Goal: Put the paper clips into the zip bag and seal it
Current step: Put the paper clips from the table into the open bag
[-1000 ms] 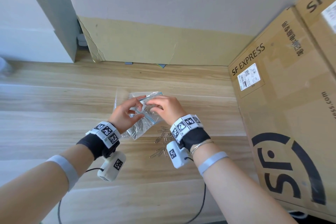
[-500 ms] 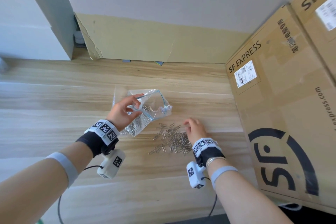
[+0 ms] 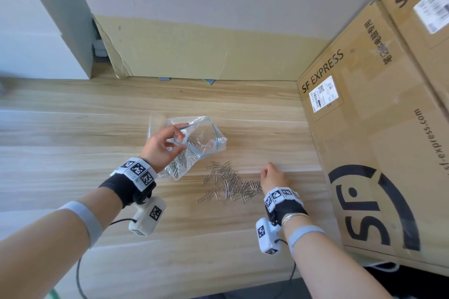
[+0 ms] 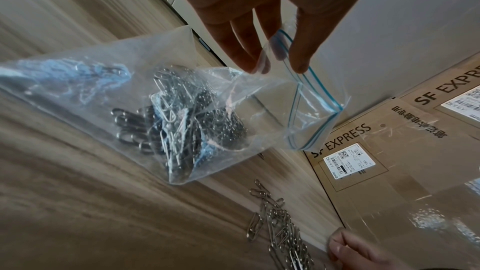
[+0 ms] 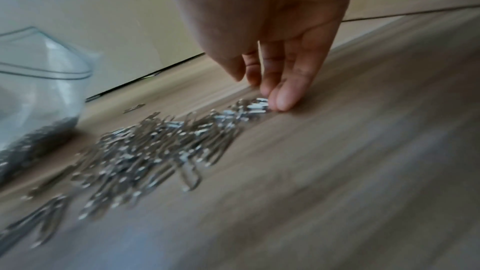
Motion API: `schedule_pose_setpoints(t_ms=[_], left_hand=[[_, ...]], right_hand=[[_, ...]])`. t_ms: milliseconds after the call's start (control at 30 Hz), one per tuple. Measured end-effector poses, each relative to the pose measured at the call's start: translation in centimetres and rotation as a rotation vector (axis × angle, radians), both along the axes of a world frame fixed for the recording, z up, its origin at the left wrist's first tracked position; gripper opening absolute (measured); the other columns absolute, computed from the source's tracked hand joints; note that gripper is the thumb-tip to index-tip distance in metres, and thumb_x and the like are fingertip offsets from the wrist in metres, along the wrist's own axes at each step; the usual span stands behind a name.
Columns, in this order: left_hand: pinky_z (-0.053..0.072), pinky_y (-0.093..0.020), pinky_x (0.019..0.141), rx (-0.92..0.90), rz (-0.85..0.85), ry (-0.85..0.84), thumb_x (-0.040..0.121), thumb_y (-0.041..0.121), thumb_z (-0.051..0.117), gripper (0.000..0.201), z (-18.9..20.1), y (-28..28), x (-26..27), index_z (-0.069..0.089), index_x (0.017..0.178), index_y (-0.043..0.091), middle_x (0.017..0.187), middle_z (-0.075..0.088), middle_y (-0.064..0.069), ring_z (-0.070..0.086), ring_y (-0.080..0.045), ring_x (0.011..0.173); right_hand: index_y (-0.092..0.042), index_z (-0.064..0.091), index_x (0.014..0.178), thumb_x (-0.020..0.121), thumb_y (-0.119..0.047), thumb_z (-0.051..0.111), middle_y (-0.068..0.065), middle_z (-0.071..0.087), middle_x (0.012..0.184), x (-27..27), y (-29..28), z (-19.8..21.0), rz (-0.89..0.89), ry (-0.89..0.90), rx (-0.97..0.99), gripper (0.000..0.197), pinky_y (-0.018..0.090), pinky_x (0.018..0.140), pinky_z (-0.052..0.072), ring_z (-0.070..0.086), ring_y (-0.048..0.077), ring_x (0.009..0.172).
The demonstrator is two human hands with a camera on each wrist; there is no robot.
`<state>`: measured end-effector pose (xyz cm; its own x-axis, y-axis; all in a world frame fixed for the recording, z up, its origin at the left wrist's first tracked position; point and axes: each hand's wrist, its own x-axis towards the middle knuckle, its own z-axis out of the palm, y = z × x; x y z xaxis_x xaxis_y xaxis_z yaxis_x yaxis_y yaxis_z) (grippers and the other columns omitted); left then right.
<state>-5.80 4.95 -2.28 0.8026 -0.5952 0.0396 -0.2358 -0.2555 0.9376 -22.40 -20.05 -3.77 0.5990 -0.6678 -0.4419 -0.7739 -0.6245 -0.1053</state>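
Observation:
A clear zip bag [image 3: 206,139] [image 4: 145,98] with a blue seal strip hangs open above the wooden table, with several silver paper clips [image 4: 179,128] lying in its bottom. My left hand [image 3: 162,145] pinches the bag's rim [image 4: 283,48] between thumb and fingers. A loose pile of paper clips [image 3: 230,183] [image 5: 155,143] lies on the table to the right of the bag. My right hand [image 3: 272,178] is down at the pile's right end, its fingertips [image 5: 283,98] touching the outermost clips; the right wrist view is blurred.
A large SF Express cardboard box [image 3: 379,128] stands along the table's right side, close to my right hand. A flat cardboard sheet [image 3: 182,53] leans on the back wall. A white cabinet [image 3: 36,31] stands at the back left.
My right hand left the bag's mouth and came down to the right end of the clip pile. My left hand keeps holding the bag, whose mouth now gapes wider.

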Motion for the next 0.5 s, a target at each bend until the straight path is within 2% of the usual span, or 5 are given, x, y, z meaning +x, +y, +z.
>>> schedule_pose_setpoints(t_ms=[67, 200, 300, 367, 500], left_hand=[[0.050, -0.015, 0.082, 0.007, -0.004, 0.000, 0.076, 0.003, 0.065, 0.028, 0.0, -0.1, 0.0, 0.045, 0.072, 0.022, 0.121, 0.049, 0.020, 0.059, -0.015, 0.101], [0.050, -0.015, 0.082, 0.011, 0.002, 0.006, 0.076, 0.002, 0.065, 0.030, -0.2, -0.2, 0.0, 0.045, 0.072, 0.023, 0.123, 0.052, 0.012, 0.059, -0.017, 0.101], [0.052, -0.021, 0.084, 0.019, 0.012, 0.012, 0.076, 0.001, 0.065, 0.030, 0.0, -0.3, 0.0, 0.045, 0.071, 0.023, 0.121, 0.055, 0.005, 0.059, -0.018, 0.101], [0.052, -0.021, 0.084, 0.026, 0.021, 0.012, 0.076, 0.001, 0.065, 0.029, 0.2, -0.3, 0.0, 0.045, 0.071, 0.022, 0.122, 0.055, 0.004, 0.059, -0.018, 0.100], [0.051, -0.015, 0.081, 0.020, 0.018, 0.015, 0.076, 0.001, 0.065, 0.029, 0.1, -0.4, 0.0, 0.045, 0.070, 0.022, 0.122, 0.055, 0.005, 0.060, -0.019, 0.099]], right_hand=[[-0.013, 0.048, 0.096, 0.096, -0.027, 0.036, 0.009, 0.065, 0.080, 0.4, 1.3, -0.4, 0.006, -0.010, 0.019, 0.019, 0.028, 0.052, 0.047, 0.059, 0.023, 0.063], [-0.011, 0.050, 0.092, 0.096, -0.024, 0.034, 0.010, 0.064, 0.081, 1.9, 3.3, -0.6, -0.139, -0.162, 0.296, 0.021, 0.038, 0.056, 0.058, 0.066, 0.023, 0.059], [-0.012, 0.053, 0.090, 0.097, -0.024, 0.034, 0.009, 0.063, 0.077, 2.3, 2.8, 0.7, -0.171, -0.167, 0.381, 0.024, 0.035, 0.055, 0.058, 0.065, 0.020, 0.054], [-0.008, 0.055, 0.082, 0.097, -0.028, 0.033, 0.009, 0.064, 0.069, 1.7, 2.0, 1.3, -0.164, -0.106, 0.401, 0.033, 0.032, 0.055, 0.056, 0.063, 0.018, 0.050], [-0.007, 0.053, 0.068, 0.095, -0.036, 0.035, 0.008, 0.062, 0.054, 0.2, 2.0, 1.3, -0.238, -0.025, 0.553, 0.044, 0.017, 0.037, 0.043, 0.061, 0.016, 0.044]])
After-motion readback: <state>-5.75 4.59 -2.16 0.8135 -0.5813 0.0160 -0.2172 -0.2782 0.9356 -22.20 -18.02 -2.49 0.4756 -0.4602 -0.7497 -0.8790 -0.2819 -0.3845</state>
